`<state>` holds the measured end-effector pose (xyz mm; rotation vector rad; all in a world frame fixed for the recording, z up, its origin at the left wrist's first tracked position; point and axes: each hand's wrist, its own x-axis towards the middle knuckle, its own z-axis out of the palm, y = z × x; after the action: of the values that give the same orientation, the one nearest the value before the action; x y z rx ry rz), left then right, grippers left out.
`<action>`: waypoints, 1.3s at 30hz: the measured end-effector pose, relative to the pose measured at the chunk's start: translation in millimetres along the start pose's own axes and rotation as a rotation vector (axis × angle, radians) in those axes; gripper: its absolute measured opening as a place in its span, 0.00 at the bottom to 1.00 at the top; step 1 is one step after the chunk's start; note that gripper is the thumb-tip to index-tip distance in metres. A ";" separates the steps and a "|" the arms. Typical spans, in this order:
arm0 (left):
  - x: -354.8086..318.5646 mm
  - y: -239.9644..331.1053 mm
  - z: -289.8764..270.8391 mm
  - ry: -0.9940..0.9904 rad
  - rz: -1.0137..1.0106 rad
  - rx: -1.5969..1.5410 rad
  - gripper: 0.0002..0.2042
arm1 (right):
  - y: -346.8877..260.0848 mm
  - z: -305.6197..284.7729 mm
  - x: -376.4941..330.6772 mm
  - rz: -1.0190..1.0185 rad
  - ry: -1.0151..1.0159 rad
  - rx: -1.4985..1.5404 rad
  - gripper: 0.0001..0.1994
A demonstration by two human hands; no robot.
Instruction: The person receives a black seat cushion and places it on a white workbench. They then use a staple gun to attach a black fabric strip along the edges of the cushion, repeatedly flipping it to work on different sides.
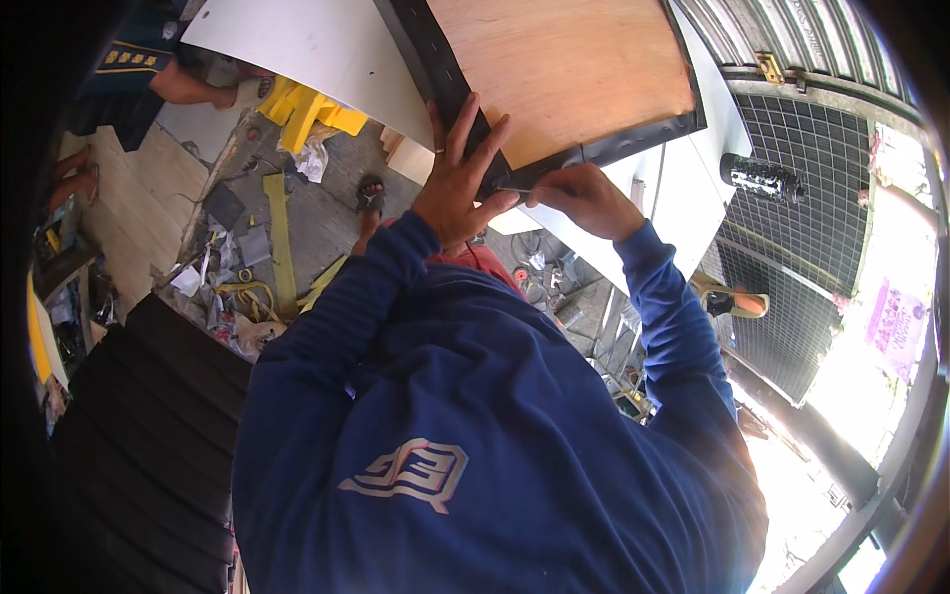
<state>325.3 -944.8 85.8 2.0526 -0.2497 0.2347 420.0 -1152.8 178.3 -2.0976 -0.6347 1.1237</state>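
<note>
A plywood panel (569, 79) lies before me, its borders wrapped in a black covering (428, 45) folded over onto the wood. Near the panel's closest corner, my left hand (455, 193) rests with fingers spread on the black border, its thumb pointing toward the right hand. My right hand (586, 200) is closed in a pinch at that same corner. A thin metal piece (513, 190) sticks out from its fingertips against the black covering; the rest of it is hidden, so its exact kind cannot be made out.
Beneath the panel is a white tabletop (297, 49). Yellow pieces (302, 111), scraps and a yellow strip (281, 238) litter the floor at left. Another person's leg (198, 87) shows at upper left. A dark bottle-like object (762, 178) stands right, by a wire mesh (792, 257).
</note>
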 end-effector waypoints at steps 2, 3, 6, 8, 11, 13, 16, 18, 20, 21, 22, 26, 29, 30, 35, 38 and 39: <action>0.1 0.2 -0.2 -0.010 -0.013 -0.016 0.41 | -2.3 -0.4 -0.3 0.005 -0.004 0.027 0.14; 0.1 -0.1 -0.1 -0.014 -0.018 -0.023 0.41 | -3.5 -0.9 -0.7 0.023 -0.014 0.028 0.14; 0.2 -1.1 0.4 -0.016 -0.011 -0.031 0.41 | -6.2 -3.2 -2.2 0.048 -0.036 0.051 0.13; 0.2 -1.9 0.6 -0.013 -0.009 -0.036 0.41 | -6.5 -3.8 -2.4 0.064 -0.050 0.065 0.13; -0.1 -2.9 0.7 -0.008 -0.015 -0.041 0.41 | -4.6 -3.1 -1.6 0.063 -0.034 0.089 0.13; -0.3 -3.4 0.9 -0.011 -0.011 -0.028 0.41 | -2.8 -1.3 -1.6 0.055 -0.016 0.092 0.12; -0.5 -3.2 2.9 -0.002 -0.025 -0.049 0.41 | -0.9 6.1 -4.8 -0.014 0.053 0.000 0.10; -0.7 -2.7 4.9 -0.008 -0.046 -0.094 0.41 | -0.1 17.2 -10.2 -0.155 0.174 -0.161 0.06; -0.9 -2.5 6.2 -0.019 -0.061 -0.112 0.42 | 1.2 38.7 -16.9 -0.197 0.370 -0.280 0.03; -1.0 -2.6 6.2 -0.031 -0.064 -0.109 0.42 | 2.7 50.6 -19.3 -0.225 0.452 -0.337 0.03; -0.9 -3.0 6.0 -0.043 -0.065 -0.105 0.42 | 4.9 63.0 -22.2 -0.171 0.503 -0.340 0.05; -1.6 -3.7 2.9 -0.064 -0.072 -0.114 0.44 | 23.9 100.1 -18.4 -0.057 0.657 0.005 0.04; -1.9 -2.4 1.2 -0.079 -0.077 -0.111 0.45 | 38.0 113.3 -13.3 -0.122 0.733 0.036 0.05; -2.0 -1.8 1.1 -0.076 -0.078 -0.118 0.45 | 41.3 116.6 -11.7 -0.155 0.752 0.028 0.07; -1.1 -1.5 -0.3 -0.073 -0.047 -0.067 0.44 | 44.5 125.7 -8.5 -0.134 0.701 0.139 0.12; -1.2 -3.0 -2.9 -0.091 -0.044 -0.036 0.42 | 38.7 122.7 -10.9 -0.152 0.704 0.207 0.13; -1.2 -3.3 -3.1 -0.099 -0.056 -0.044 0.41 | 37.0 118.4 -13.1 -0.126 0.662 0.223 0.14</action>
<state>324.8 -940.5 84.2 2.0275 -0.2558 0.0924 316.1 -1147.5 109.5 -2.0297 -0.2955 0.3599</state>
